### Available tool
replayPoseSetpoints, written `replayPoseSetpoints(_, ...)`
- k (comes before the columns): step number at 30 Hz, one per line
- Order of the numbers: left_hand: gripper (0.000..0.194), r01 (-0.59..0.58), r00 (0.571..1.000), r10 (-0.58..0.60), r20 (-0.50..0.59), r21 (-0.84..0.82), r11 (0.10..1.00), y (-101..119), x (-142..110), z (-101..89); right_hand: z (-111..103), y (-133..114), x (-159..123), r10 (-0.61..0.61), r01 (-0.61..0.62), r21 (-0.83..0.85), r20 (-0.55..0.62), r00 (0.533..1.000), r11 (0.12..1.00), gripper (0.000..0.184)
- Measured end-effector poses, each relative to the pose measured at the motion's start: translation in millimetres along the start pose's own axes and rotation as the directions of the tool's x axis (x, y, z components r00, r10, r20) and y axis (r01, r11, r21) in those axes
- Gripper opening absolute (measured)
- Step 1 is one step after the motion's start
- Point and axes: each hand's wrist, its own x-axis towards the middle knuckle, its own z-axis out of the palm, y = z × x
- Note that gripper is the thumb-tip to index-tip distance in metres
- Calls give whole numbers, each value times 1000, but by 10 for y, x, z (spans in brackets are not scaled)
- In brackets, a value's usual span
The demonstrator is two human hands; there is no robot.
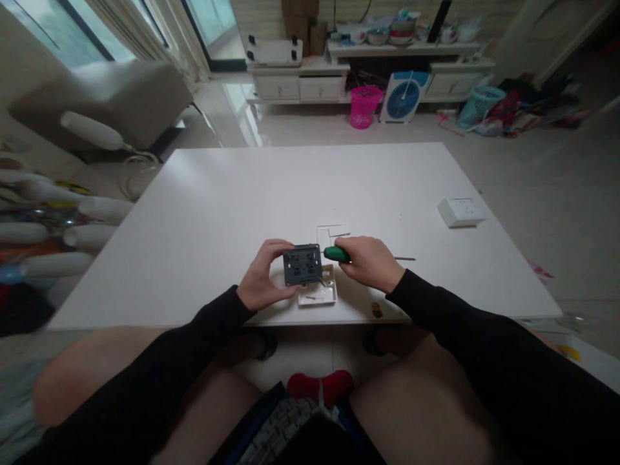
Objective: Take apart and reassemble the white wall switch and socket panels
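Between the thumb and fingers of my left hand (264,276) is a dark grey wall socket (303,266), its slotted face tilted up toward me. My right hand (371,261) is closed round the green handle of a screwdriver (336,254), whose tip points left at the socket's right edge; whether it touches cannot be made out. Below the socket, partly covered by it, a white back box (317,297) lies on the table with a small screw-like piece inside. Behind the hands rests a thin white frame (323,227).
A white socket box (461,212) stands at the right of the white table (232,194). A thin metal rod (405,259) lies right of my right hand, and a small yellow-and-black sticker (376,310) is near the front edge. White rolls (92,132) are at the left.
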Motion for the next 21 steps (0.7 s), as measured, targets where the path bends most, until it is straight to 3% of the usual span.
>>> replayPoseSetpoints(3,79,202,978,-207,2,-225,953,6,-24,81,-1,0,3,14,-14,1,-1,1000,1000,8)
replayPoseSetpoints(5,78,246,969,-245,39,-267,932,20,-40,111,0,-3,3,11,-11,0,-1,1000,1000,7)
replayPoseSetpoints(14,77,81,979,-42,199,-191,978,120,-54,218,-21,-14,5,10,-10,-11,8,1000,1000,7)
replayPoseSetpoints(21,79,113,944,-59,324,-149,982,123,-65,224,-20,42,35,49,-48,-21,3,999,999,14)
